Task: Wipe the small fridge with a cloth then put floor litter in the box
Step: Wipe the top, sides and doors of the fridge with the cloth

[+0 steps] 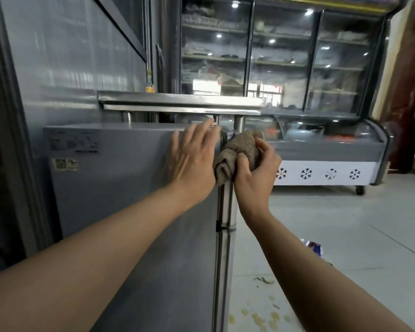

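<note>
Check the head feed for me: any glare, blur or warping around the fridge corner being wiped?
Head view: wide-angle bending bows the fridge edges; ceiling lights reflect as bright spots in the glass display cabinet; the cloth and both hands read fairly sharp; the floor litter is soft.

Brown cloth (pixel 237 155), grey fridge (pixel 130 200)

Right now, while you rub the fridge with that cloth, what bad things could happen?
The right hand grips the bunched cloth at the small fridge corner, near the door gap; fingers might get pinched there. The left hand presses flat on the fridge side and may leave fresh smudges. Yellowish stains and a wrapper lie on the floor close by, so a step back could slip.
</note>
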`<state>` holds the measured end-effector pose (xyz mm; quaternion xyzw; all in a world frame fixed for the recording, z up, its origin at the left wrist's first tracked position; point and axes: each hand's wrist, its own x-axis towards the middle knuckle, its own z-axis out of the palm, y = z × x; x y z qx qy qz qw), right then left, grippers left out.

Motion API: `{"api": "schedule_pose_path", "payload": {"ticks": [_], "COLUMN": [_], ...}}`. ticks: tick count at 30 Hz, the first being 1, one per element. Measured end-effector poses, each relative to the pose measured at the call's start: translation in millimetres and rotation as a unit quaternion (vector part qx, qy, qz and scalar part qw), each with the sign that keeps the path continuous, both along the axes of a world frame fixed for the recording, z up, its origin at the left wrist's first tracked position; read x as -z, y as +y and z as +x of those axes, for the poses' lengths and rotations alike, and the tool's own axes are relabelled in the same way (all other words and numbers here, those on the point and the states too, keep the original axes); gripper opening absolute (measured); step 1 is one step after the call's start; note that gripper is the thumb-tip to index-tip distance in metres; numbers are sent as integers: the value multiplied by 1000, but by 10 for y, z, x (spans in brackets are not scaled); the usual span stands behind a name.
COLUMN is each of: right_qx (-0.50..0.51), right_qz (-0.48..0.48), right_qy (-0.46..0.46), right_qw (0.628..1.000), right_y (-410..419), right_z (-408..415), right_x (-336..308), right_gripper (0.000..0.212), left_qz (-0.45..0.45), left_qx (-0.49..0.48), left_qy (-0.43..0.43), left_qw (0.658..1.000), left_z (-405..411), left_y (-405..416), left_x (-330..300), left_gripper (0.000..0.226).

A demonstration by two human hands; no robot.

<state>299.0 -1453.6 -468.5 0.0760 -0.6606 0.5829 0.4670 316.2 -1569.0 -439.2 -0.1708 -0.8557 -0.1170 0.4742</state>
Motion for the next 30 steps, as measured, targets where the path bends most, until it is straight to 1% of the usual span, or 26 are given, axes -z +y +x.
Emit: {"api": "schedule_pose_path", "payload": {"ticks": [3,4,6,7,8,12,16,19,24,28,30], "right_qx": [82,85,35,14,14,79,101,114,111,100,99], "right_qz": [43,50,43,31,24,23,5,1,3,9,13], "right_qy": [-51,-58,-38,-29,-24,-2,28,29,7,-34,-44], "right_qw": [994,993,998,999,999,997,994,993,994,994,994], "right_y": [-65,-83,-125,-148,-170,-208,-232,-254,-248,-222,-211], "right_z": [-137,-177,-247,-279,-309,-428,-453,-439,-385,-364,-353], "right_x": [-201,-241,-282,-287,-284,-225,-132,51,522,920,1077], "right_gripper": [47,48,47,45,42,33,21,17,18,19,18], "left_qz": [4,-4,-21,-25,-24,-12,9,17,9,-38,-69], "left_qx": [-38,-46,-51,-53,-56,-59,-56,-52,-41,-34,-29], "left_qy": [-36,-50,-60,-53,-40,8,23,40,41,25,7], "left_qw": [999,998,997,997,997,998,998,998,998,998,997], "left_z": [-111,-135,-169,-182,-196,-273,-324,-335,-364,-332,-304], "left_y": [-53,-73,-99,-106,-105,-53,-9,-11,-56,-96,-111], "left_x": [-123,-124,-82,-52,-26,53,101,123,188,429,651], "left_gripper": [77,78,76,74,73,68,66,61,67,81,80]}}
